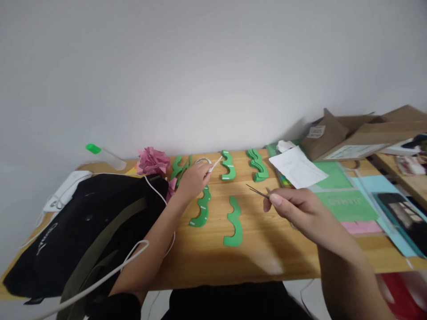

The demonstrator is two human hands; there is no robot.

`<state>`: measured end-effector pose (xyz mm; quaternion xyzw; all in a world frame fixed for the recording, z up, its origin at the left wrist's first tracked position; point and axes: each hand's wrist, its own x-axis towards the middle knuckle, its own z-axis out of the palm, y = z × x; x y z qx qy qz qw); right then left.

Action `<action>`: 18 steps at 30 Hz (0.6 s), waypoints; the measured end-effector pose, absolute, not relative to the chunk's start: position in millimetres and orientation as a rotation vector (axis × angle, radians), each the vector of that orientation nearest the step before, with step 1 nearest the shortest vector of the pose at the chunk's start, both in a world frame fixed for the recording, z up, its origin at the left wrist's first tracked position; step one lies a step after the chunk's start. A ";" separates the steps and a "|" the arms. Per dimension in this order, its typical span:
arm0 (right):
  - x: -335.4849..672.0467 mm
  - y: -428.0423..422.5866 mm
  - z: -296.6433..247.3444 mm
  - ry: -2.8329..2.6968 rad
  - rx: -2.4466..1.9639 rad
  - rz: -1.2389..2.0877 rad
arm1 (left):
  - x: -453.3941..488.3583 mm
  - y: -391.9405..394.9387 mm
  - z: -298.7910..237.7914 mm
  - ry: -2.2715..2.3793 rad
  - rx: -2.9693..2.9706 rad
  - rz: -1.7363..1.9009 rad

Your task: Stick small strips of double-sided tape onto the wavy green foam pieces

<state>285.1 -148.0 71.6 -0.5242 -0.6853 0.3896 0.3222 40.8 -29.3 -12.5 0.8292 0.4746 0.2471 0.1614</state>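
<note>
My left hand is closed around a roll of white tape, seen only in part; a narrow white strip sticks out towards a wavy green paper piece at the back. My right hand pinches thin dark tweezers, tips pointing left above the table. Below my left hand lies a green piece with short white strips on it. A plain green piece lies nearer the front edge. At the back right is a stack of green pieces. More green shapes lie behind my left hand, partly hidden.
A black bag and a white cable take up the left side. A pink paper flower sits behind them. White paper, green packets, a cardboard box and a phone-like dark object stand or lie right.
</note>
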 end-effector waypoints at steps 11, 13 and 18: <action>251.7 -72.2 29.4 -1.245 -1.330 1.165 | 44.8 -68.3 20.1 0.934 2.336 0.932; 248.0 -68.7 30.7 -1.229 -1.305 1.156 | 45.2 -71.6 25.0 0.897 2.331 0.962; 253.8 -70.0 28.9 -1.157 -1.354 1.009 | 47.4 -62.6 19.6 0.941 2.263 0.932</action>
